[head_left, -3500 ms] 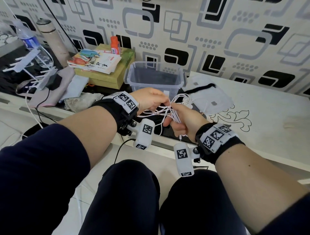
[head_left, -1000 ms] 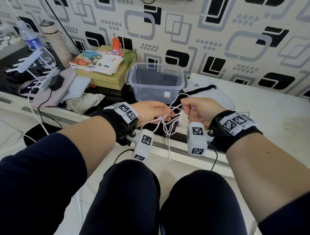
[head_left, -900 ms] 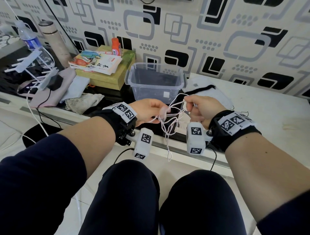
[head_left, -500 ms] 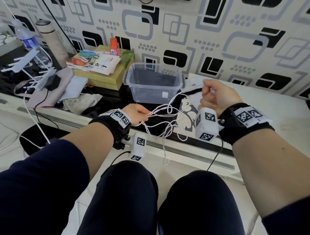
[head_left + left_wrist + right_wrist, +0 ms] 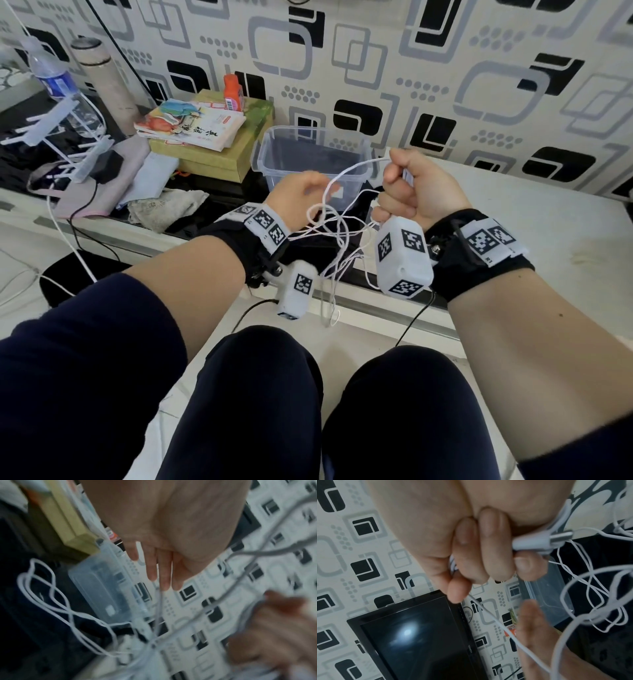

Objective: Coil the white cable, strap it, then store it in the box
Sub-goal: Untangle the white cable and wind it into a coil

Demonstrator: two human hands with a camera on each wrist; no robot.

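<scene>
The thin white cable (image 5: 339, 236) hangs in loose tangled loops between my hands, above the table's front edge. My right hand (image 5: 411, 192) is a fist gripping a cable end; the wrist view shows its white-and-metal plug (image 5: 539, 541) sticking out past the curled fingers (image 5: 481, 561). My left hand (image 5: 301, 198) is beside it, fingers straight (image 5: 161, 574), a strand (image 5: 158, 601) running past the fingertips. The clear plastic box (image 5: 274, 164) stands open and empty just behind both hands, also in the left wrist view (image 5: 102, 588).
Books on a yellow-green box (image 5: 212, 150) and an orange bottle (image 5: 233, 92) stand left of the clear box. Further left are a rag (image 5: 164, 209), a charger with cables (image 5: 106, 164), a water bottle (image 5: 51, 78) and a flask (image 5: 102, 75). White tabletop (image 5: 548, 240) extends right. A black screen (image 5: 419, 635) hangs on the wall.
The hands, first bunched together on the cable, parted as my right hand pulled up and right. Since half a second ago my left hand has risen and the hands have drawn closer.
</scene>
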